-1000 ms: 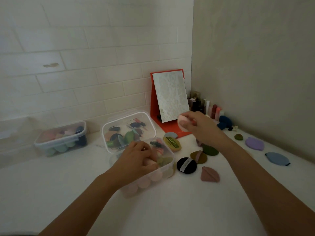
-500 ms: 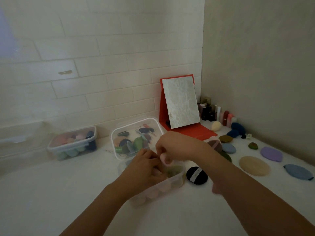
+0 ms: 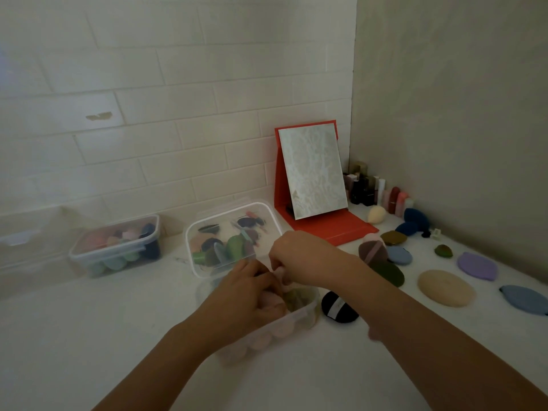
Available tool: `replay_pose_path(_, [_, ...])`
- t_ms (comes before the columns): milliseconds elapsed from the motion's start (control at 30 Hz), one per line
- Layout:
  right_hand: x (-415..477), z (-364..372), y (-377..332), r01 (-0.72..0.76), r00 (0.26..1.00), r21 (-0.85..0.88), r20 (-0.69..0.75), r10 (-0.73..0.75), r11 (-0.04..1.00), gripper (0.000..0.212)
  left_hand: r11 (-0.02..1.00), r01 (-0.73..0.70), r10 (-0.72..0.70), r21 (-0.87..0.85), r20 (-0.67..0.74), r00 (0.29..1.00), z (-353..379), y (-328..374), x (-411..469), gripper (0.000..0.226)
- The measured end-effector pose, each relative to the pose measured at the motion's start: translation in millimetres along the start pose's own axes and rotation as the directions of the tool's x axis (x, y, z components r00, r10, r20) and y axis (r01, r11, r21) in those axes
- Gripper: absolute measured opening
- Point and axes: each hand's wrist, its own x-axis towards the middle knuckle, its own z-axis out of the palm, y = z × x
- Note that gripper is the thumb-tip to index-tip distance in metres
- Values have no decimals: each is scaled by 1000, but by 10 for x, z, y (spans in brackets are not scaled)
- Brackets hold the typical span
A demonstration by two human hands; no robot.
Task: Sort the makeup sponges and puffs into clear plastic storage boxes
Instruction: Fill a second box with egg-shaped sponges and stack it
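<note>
Clear plastic box (image 3: 296, 320) nearest me sits just before the puff-filled box (image 3: 234, 232), its wall lined with pink sponges (image 3: 261, 339). Space looks tight, so I'd hold the neighbours aside and seat the new one snugly. My left hand (image 3: 246, 292) reaches inside, fingers bent among the sponges; whether it grips one I cannot tell. My right hand (image 3: 302, 259) hovers over the rim, curled fingers pinching a pale pink sponge (image 3: 280, 273).

Right hand (image 3: 299, 256) brought pink sponge (image 3: 281, 274) over near box (image 3: 296, 320).

Near box (image 3: 284, 327) before second box (image 3: 189, 241), mirror (image 3: 312, 170) behind-right (puffs (image 3: 446, 287) farther right)
</note>
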Motion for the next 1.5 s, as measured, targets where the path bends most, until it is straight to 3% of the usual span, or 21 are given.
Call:
replay_pose_path(100, [26, -9, -11, 22, 999, -73, -45, -25, 997, 9, 1000, 21, -21, -20, 0, 1000, -11, 19, -6, 42])
replay_pose_path(200, [66, 38, -67, -6, 994, -146, -105, -9, 989, 8, 999, 15, -15, -30, 26, 1000, -15, 2, 6, 66])
replay_pose_path(300, [76, 69, -24, -20, 973, -129, -231, -10, 991, 15, 1000, 26, -25, -17, 45, 999, -15, 0, 25, 69])
replay_pose_path(400, [39, 27, 195, -44, 981, 207, -178, 82, 977, 24, 1000, 24, -24, -12, 43, 999, -22, 6, 13, 76])
replay_pose_path(467, [9, -15, 417, -91, 979, 490, -113, 167, 867, 23, 1000, 26, -26, -4, 53, 998, -24, 5, 1, 75])
replay_pose_path(533, [36, 39, 749, -180, 915, 572, -202, 350, 801, 18, 999, 31, -30, -17, 59, 998, -27, 4, -2, 66])
replay_pose_path(600, [55, 213, 1120, -349, 775, 520, -308, 552, 780, 23, 999, 36, -34, -34, 61, 998, -28, 5, 2, 57])
replay_pose_path(633, [54, 325, 1294, -453, 722, 492, -287, 629, 744, 31, 999, 35, -33, -38, 59, 998, -25, 7, 4, 55])
replay_pose_path(733, [5, 618, 1637, -678, 628, 427, -85, 773, 598, 52, 998, 41, -38, -50, 59, 998, -22, 6, 22, 47])
replay_pose_path(833, [-43, 765, 1803, -751, 583, 385, 6, 813, 536, 57, 997, 48, -44, -62, 70, 997, -22, -1, 21, 49])
replay_pose_path(1033, [-27, 880, 1902, -820, 536, 329, 151, 831, 469, 48, 995, 59, -53, -81, 71, 996, -23, -5, 16, 53])
replay_pose_path(1133, [-18, 873, 1902, -819, 526, 351, 141, 839, 454, 49, 996, 57, -53, -67, 73, 996, -27, 4, 11, 60])
replay_pose_path(1300, [-35, 814, 1868, -819, 516, 346, 94, 851, 458, 48, 996, 60, -56, -69, 64, 996, -46, 40, 2, 39])
replay_pose_path(1500, [-17, 757, 1829, -816, 513, 326, 28, 858, 477, 20, 996, 63, -59, -58, 64, 996, -50, 47, -4, 40])
